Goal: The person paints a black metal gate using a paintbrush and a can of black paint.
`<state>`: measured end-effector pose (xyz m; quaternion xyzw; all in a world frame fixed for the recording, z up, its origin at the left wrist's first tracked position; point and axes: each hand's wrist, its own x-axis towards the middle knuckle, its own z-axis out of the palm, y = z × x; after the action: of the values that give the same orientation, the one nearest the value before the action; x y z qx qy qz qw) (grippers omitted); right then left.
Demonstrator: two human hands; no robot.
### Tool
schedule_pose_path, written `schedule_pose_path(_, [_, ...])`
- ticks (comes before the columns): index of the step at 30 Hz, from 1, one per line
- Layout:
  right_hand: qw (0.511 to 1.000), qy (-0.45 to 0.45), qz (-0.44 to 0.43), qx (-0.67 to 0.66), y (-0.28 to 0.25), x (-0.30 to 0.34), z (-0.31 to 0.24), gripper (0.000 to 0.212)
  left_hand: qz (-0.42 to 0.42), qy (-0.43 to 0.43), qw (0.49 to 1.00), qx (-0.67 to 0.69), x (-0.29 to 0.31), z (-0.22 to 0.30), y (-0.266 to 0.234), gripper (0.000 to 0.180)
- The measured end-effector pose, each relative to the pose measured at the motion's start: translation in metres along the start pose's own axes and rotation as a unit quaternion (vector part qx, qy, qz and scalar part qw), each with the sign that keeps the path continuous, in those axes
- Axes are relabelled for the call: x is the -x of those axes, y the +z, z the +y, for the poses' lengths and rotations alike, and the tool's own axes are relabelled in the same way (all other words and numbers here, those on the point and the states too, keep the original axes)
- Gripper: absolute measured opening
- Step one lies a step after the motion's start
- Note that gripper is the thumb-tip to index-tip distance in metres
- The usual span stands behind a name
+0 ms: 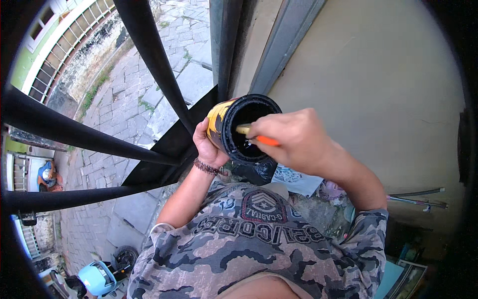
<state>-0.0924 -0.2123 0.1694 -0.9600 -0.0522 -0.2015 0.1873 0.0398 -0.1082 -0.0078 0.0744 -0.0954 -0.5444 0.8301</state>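
A yellow and black paint can (217, 119) is tilted so its open mouth faces me, with black paint smeared over the rim. My left hand (210, 148) wraps around the can's side and bottom edge. Pinched in my right hand (295, 135) is a paintbrush with an orange handle (268, 141) and a pale yellow part that reaches into the can's mouth. The brush's tip is hidden in the dark inside of the can. Glossy highlights show low in the can beside the brush.
Black metal bars (99, 137) of a gate stand close on the left. A beige wall (378, 84) rises on the right. Below the can lie a black plastic bag (256, 172) and a printed sheet (296, 180). Beyond the bars are a paved street, a light blue motorbike (97, 278) and a crouching person (48, 175).
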Motion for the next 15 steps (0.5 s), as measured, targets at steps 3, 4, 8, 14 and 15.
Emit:
schedule_pose_path(3, [0.991, 0.070, 0.066, -0.096, -0.021, 0.006, 0.011, 0.018, 0.034, 0.031, 0.999, -0.014, 0.005, 0.003, -0.006, 0.055])
schedule_pose_path(4, [0.977, 0.153, 0.094, -0.112, -0.031, 0.010, 0.009, 0.018, 0.054, 0.022, 0.998, 0.011, 0.004, 0.003, -0.014, 0.055])
schedule_pose_path(8, [0.833, 0.419, 0.201, -0.300, -0.040, 0.036, 0.025, 0.017, 0.100, 0.037, 0.994, 0.039, -0.007, 0.000, -0.017, 0.055])
schedule_pose_path(14, [0.550, 0.299, 0.379, -0.681, -0.018, 0.061, 0.046, 0.022, 0.124, 0.044, 0.991, 0.014, -0.007, -0.002, -0.009, 0.068])
schedule_pose_path(15, [0.528, 0.293, 0.391, -0.695, -0.019, 0.059, 0.050, 0.021, 0.126, 0.034, 0.991, 0.033, -0.007, -0.004, -0.008, 0.069])
